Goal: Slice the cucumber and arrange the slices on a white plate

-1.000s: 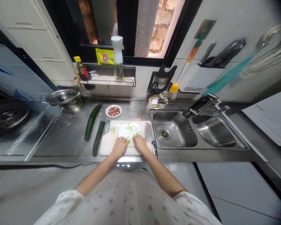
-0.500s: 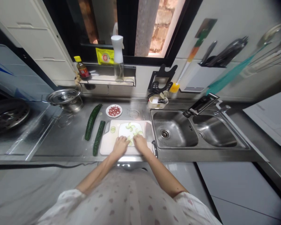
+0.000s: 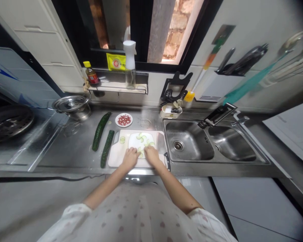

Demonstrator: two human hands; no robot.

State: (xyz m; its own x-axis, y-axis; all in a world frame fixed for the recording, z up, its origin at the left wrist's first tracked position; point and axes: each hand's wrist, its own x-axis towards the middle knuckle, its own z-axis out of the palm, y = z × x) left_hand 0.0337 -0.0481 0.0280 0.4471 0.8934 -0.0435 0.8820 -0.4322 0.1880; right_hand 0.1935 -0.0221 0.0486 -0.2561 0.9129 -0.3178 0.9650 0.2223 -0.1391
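Note:
On the cutting board [image 3: 118,158] lies a white square plate [image 3: 134,143] with thin, pale green cucumber slices [image 3: 142,137] set in curved groups. My left hand [image 3: 130,158] is over the plate's front left part, its fingers closed at a cucumber slice near the front edge. My right hand [image 3: 152,155] rests at the plate's right side, fingertips pinched together by another slice. The fingers partly cover both slices. A few more slices sit on the board left of the plate. A knife [image 3: 167,161] with a dark handle lies along the board's right side.
Two cucumbers [image 3: 101,131] lie left of the board. Behind it stands a small plate of chopped red pieces [image 3: 124,120]. A double sink [image 3: 189,139] with a black faucet [image 3: 215,116] is on the right. A lidded steel pot [image 3: 74,107] stands back left.
The camera view has shifted slightly, so everything sits a little further right and lower. Both hands stay at nearly the same spots on the plate; the slices look unchanged.

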